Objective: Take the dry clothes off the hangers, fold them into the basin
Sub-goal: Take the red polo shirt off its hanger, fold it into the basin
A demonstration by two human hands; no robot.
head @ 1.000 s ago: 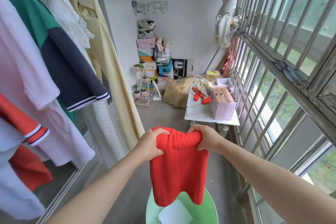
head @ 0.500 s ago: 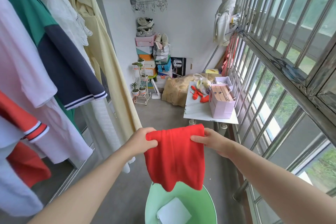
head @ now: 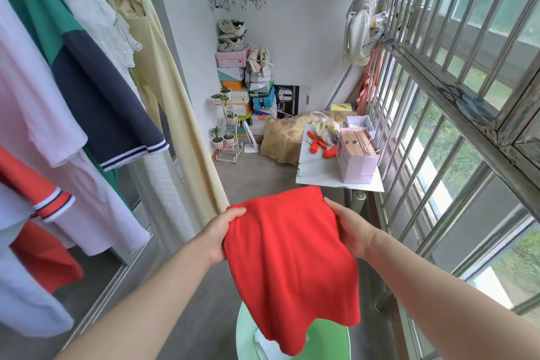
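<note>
Above the green basin (head: 333, 339), left hand (head: 219, 232) and right hand (head: 352, 229), fingers (head: 233, 212) clasping the folded red garment (head: 292, 257), should keep its edges level while lowering it flat

Matt red cloth garment (head: 292, 266) is seen above a smooth plastic basin (head: 330, 339); glossy metal window bars (head: 455, 114) at right

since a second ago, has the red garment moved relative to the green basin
Yes. The red garment has opened wider and its hem now hangs lower, further across the green basin.
</note>
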